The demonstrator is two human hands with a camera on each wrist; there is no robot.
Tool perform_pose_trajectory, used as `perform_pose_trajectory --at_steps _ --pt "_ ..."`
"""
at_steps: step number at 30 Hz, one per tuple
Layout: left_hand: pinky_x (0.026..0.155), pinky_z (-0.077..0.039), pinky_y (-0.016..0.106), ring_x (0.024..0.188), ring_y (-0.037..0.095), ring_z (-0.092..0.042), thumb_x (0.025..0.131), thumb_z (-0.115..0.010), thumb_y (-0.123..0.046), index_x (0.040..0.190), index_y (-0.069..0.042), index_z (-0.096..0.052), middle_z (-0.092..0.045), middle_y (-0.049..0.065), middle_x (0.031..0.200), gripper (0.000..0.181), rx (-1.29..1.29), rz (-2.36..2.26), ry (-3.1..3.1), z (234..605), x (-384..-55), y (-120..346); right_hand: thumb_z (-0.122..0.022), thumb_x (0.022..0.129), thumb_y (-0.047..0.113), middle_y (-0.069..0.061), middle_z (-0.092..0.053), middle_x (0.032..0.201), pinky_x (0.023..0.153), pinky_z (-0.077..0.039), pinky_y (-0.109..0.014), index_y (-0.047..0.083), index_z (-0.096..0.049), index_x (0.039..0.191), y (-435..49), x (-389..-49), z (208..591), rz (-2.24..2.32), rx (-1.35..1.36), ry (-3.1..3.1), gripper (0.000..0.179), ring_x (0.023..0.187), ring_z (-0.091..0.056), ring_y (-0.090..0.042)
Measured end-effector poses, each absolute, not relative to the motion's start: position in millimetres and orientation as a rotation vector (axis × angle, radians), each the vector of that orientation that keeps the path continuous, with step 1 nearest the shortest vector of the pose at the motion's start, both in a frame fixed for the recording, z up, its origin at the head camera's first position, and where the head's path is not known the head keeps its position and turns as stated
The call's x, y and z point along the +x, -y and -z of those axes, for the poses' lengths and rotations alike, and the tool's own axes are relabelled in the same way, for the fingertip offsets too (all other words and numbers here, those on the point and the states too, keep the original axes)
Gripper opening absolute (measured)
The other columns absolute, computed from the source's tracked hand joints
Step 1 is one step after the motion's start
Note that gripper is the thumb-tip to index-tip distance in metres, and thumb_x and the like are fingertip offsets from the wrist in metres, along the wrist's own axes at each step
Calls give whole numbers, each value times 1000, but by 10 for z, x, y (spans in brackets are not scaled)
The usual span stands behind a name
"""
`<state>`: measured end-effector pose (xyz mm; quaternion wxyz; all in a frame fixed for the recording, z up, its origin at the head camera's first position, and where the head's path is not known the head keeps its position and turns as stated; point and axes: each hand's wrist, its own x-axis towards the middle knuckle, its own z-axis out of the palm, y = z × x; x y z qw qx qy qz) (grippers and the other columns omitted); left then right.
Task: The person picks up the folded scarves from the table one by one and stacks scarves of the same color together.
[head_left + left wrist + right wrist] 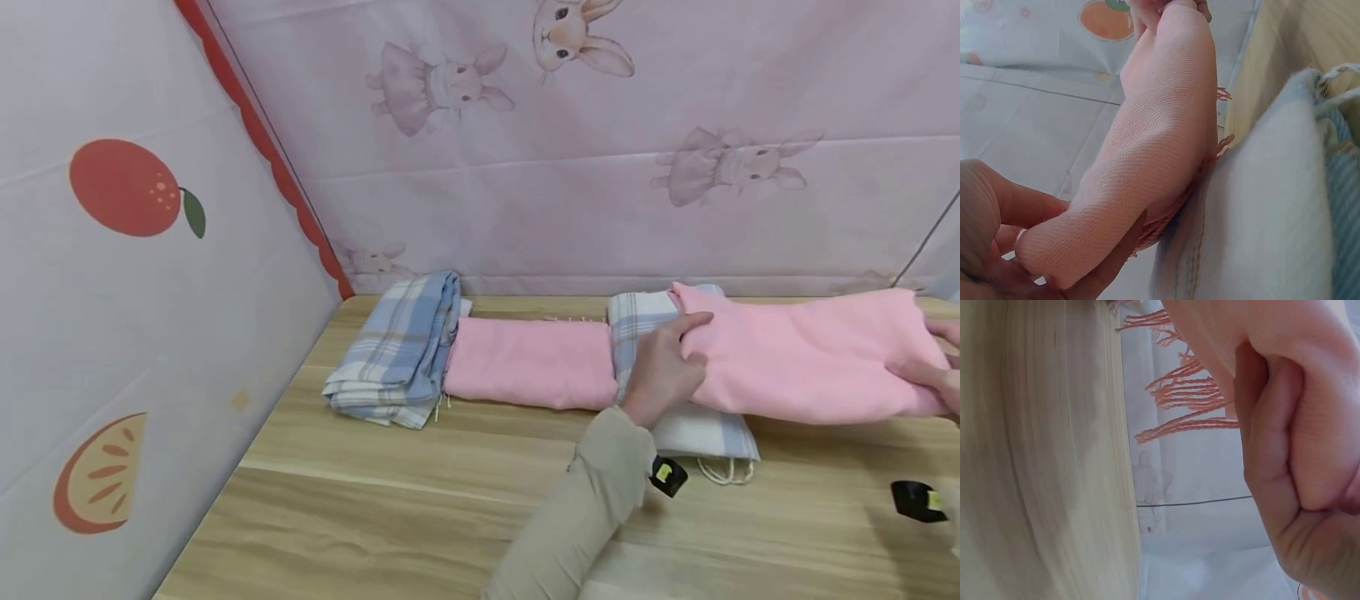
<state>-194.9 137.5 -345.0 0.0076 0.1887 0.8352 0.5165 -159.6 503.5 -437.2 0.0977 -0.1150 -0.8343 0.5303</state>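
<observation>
A folded pink scarf is stretched between my two hands, held up above the table's right half. My left hand grips its left end, thumb and fingers wrapped round the folded edge in the left wrist view. At the far end my right hand, partly cut off by the frame edge, pinches the cloth; its fingers curl over the fold in the right wrist view. Pink fringe hangs loose there. Below and behind the left end lies a blue-and-white plaid scarf, partly covered by the pink one.
Another folded pink scarf lies left of my left hand. Beside it, a folded blue-and-white plaid scarf sits at the left end of the wooden table. A fabric wall with rabbit prints stands along the back edge.
</observation>
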Motion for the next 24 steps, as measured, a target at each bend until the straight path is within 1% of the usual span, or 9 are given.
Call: perform_pose_trajectory --at_steps 1,2,8,10,14,17,21,22,24 --pt "39 -25 16 41 2 -25 83 -63 13 132 -20 -70 -60 0 79 60 596 -1629 -2607 3449 -1954 -1364 -62 100 10 17 -47 107 56 -50 -15 53 -29 146 -5130 -1666 4476 -1617 -319 2443 71 77 -50 15" --pt "40 -26 16 42 2 -25 83 -63 13 132 -19 -70 -62 -1 84 59 606 -1638 -2607 3449 -1960 -1351 -63 100 7 26 -44 101 55 -52 -18 55 -32 140 -5203 -1721 4562 -1696 -293 2390 69 76 -54 12" --pt "42 -27 16 44 3 -26 83 -62 13 132 -18 -70 -67 0 97 58 626 -1666 -2594 3449 -1989 -1285 -59 98 -6 20 -60 90 49 -56 -28 42 -42 136 -5137 -1759 4543 -2053 -182 2129 63 68 -67 -5" --pt "43 -27 16 45 4 -27 83 -62 13 131 -18 -71 -68 0 98 58 618 -1664 -2607 3444 -1999 -1268 -58 98 -7 17 -62 90 49 -56 -28 40 -45 134 -5064 -1743 4504 -2110 -147 2060 61 68 -68 -6" --pt "43 -26 16 46 4 -27 83 -62 14 131 -17 -71 -66 3 88 58 620 -1673 -2620 3426 -2013 -1217 -58 97 -10 14 -62 89 50 -56 -26 37 -47 130 -4952 -1758 4457 -2126 -146 2008 58 69 -68 -6" --pt "43 -26 17 46 4 -26 83 -62 13 131 -17 -71 -65 5 87 57 607 -1686 -2611 3413 -2018 -1177 -62 97 -5 16 -59 91 51 -56 -26 37 -43 140 -4907 -1799 4460 -2037 -185 2093 62 70 -67 -5" --pt "43 -26 18 45 5 -26 85 -61 14 132 -18 -70 -68 4 106 58 582 -1709 -2590 3409 -2029 -1128 -68 97 4 19 -58 93 53 -58 -29 33 -28 157 -4877 -1862 4488 -1949 -220 2193 78 71 -68 -6" --pt "45 -28 17 49 4 -31 84 -62 15 132 -18 -70 -68 2 111 58 578 -1717 -2592 3406 -2033 -1115 -69 97 6 20 -58 93 54 -58 -29 31 -25 159 -4849 -1863 4471 -1940 -225 2209 81 72 -68 -6" --pt "46 -29 18 53 5 -35 84 -62 16 132 -17 -70 -68 1 118 59 568 -1743 -2581 3408 -2043 -1093 -69 97 8 21 -59 91 55 -58 -27 35 -26 157 -4764 -1847 4396 -1898 -253 2254 78 72 -69 -5"
